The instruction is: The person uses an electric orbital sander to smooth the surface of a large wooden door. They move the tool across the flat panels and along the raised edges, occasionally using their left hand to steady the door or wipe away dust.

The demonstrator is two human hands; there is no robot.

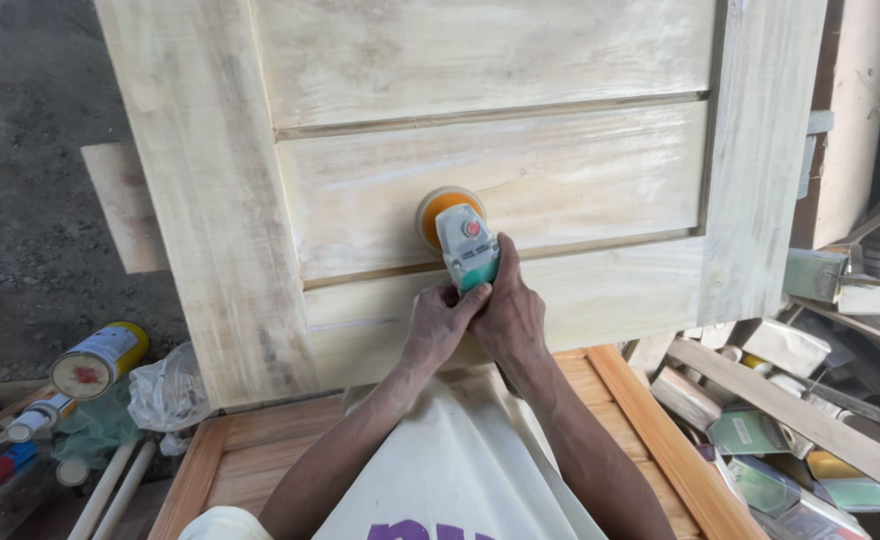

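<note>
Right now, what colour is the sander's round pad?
Orange, on the sander pressed against the pale wooden door; head view.

A small handheld sander (463,240) with a grey-and-teal body, red button and round orange pad sits pad-down on the middle slat of a pale, unfinished wooden panel door (500,190) lying flat.

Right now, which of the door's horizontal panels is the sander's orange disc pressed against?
The middle panel, between two grooves; the orange disc rests on its lower left, unlike the panels above and below.
</note>
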